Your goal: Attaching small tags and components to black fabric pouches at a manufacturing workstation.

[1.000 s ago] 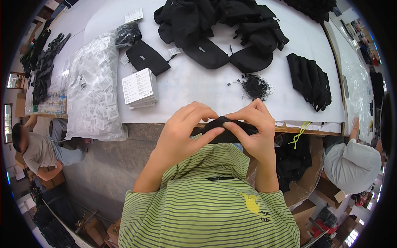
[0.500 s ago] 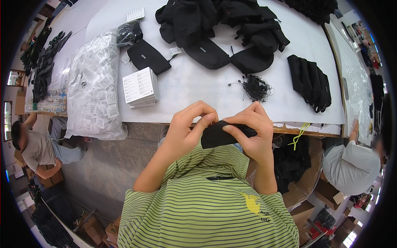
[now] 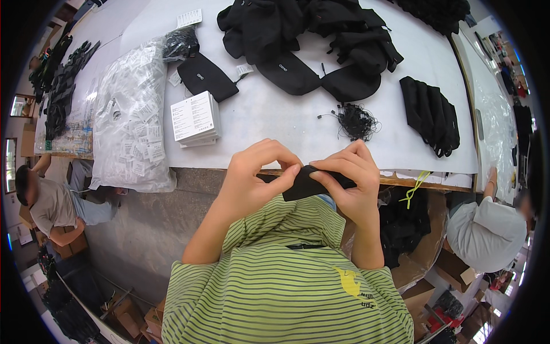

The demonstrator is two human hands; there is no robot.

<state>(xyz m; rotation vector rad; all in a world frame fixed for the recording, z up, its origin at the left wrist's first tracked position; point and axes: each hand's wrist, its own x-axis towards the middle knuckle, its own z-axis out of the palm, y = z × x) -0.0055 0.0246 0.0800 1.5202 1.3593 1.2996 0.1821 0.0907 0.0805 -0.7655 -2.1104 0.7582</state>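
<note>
Just in front of the table's near edge, a small black cloth pouch (image 3: 302,187) is held up between my two hands. My left hand (image 3: 252,175) pinches its top edge with thumb and forefinger. My right hand (image 3: 350,176) grips the other end, thumb in front and fingers partly behind it. Anything small at the fingertips is too hidden to make out. Beyond my right hand lies a tangle of thin black cords (image 3: 356,121). A stack of white printed cards (image 3: 193,119) stands past my left hand, with a flat black pouch (image 3: 207,79) behind it.
A heap of black pouches (image 3: 260,34) covers the far middle of the white table (image 3: 269,123). Several folded black pouches (image 3: 429,116) lie at right. At left is a clear bag of white tags (image 3: 129,120). One person (image 3: 60,200) sits left, another (image 3: 487,232) right.
My left hand has shifted slightly along the pouch's edge, and the pouch has tilted and risen a little. My right hand keeps its grip.
</note>
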